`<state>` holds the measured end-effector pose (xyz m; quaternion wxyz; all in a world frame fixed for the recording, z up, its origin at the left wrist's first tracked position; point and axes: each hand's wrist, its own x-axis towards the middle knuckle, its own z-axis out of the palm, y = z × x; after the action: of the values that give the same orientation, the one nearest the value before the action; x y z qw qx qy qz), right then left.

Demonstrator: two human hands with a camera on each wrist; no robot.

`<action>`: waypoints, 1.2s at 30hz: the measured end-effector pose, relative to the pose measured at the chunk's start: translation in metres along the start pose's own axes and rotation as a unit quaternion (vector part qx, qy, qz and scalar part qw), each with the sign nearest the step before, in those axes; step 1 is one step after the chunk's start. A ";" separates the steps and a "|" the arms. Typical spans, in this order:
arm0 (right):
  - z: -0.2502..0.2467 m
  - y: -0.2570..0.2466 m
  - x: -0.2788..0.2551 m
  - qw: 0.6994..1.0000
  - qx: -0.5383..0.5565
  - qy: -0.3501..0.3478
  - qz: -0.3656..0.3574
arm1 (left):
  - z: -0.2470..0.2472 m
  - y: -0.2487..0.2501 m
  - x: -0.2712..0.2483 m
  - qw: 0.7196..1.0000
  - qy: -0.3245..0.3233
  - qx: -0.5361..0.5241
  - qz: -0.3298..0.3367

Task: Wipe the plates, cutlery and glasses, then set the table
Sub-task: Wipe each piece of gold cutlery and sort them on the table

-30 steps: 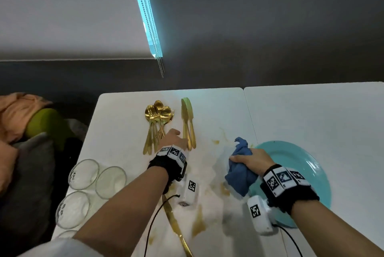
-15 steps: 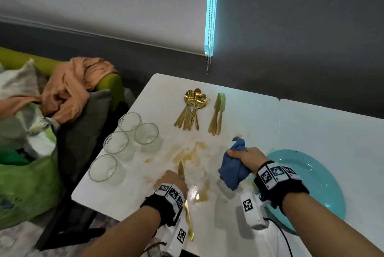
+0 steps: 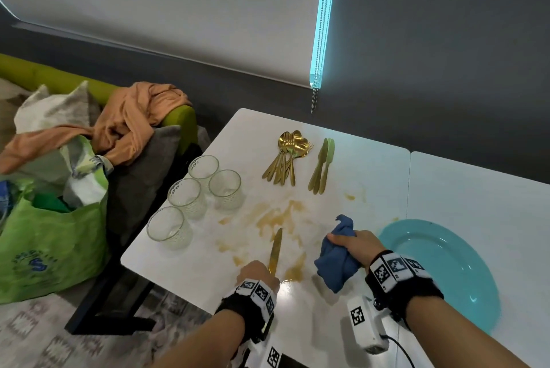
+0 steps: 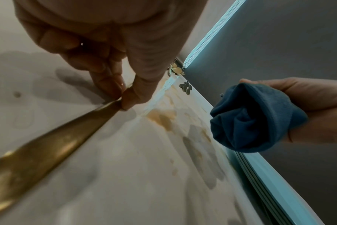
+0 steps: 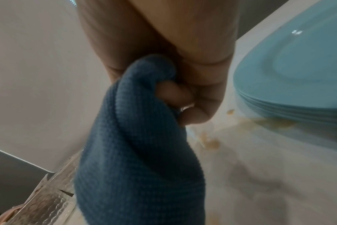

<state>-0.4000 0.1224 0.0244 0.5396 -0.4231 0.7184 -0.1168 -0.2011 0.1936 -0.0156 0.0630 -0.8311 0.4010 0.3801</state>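
Observation:
My left hand (image 3: 258, 274) pinches a gold knife (image 3: 275, 250) between thumb and fingers (image 4: 123, 94); the knife (image 4: 48, 143) lies low over the stained white table (image 3: 342, 165) near its front edge. My right hand (image 3: 355, 244) grips a bunched blue cloth (image 3: 337, 257), which also shows in the wrist views (image 4: 254, 118) (image 5: 137, 152), held just above the table beside the teal plates (image 3: 440, 266). The plates (image 5: 298, 79) are a stack of several. Gold spoons and forks (image 3: 287, 156) and two gold knives (image 3: 323, 165) lie at the far end. Several glasses (image 3: 190, 198) stand at the left edge.
Brown smears (image 3: 279, 216) cover the middle of the table. A second white table (image 3: 491, 195) adjoins on the right. Left of the table are a green bag (image 3: 50, 233), a grey cushion (image 3: 143, 177) and orange cloth (image 3: 131, 126) on a green sofa.
My left hand came back from the far cutlery to the near knife and now pinches it. The view swung left. The right hand keeps the cloth in place.

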 end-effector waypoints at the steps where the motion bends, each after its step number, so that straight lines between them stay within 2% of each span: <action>1: 0.001 0.003 -0.001 1.000 0.003 0.000 0.003 | 0.000 0.000 -0.001 1.000 0.003 -0.002 0.001; 7: 0.004 0.019 -0.007 1.000 0.021 -0.015 0.006 | 0.000 0.005 -0.008 0.998 0.012 0.030 0.051; 10: 0.004 0.023 -0.010 0.991 0.130 -0.036 0.005 | -0.004 0.015 -0.012 0.993 0.013 -0.019 0.117; 13: 0.009 0.023 -0.015 0.955 0.289 -0.070 0.007 | -0.008 0.032 -0.022 0.974 0.022 -0.112 0.193; 16: 0.014 0.016 -0.021 0.952 0.296 -0.084 -0.004 | -0.015 0.055 -0.040 0.955 -0.010 -0.149 0.254; 22: 0.003 -0.004 -0.012 0.973 0.230 0.020 -0.022 | -0.032 0.081 -0.054 0.950 -0.050 -0.083 0.297; 27: -0.040 -0.039 -0.008 0.937 0.328 0.117 -0.027 | -0.054 0.091 -0.047 0.939 -0.076 -0.102 0.319; 31: -0.053 -0.058 -0.009 0.921 0.351 0.165 -0.042 | -0.076 0.101 -0.039 0.929 -0.087 -0.106 0.344; 36: -0.036 -0.063 -0.005 0.899 0.408 0.158 -0.028 | -0.098 0.105 -0.026 0.914 -0.062 -0.073 0.395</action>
<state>-0.4014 0.0773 0.0813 0.5404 -0.1618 0.6715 -0.4805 -0.2294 0.0993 0.0921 -0.1284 -0.5819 0.6633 0.4528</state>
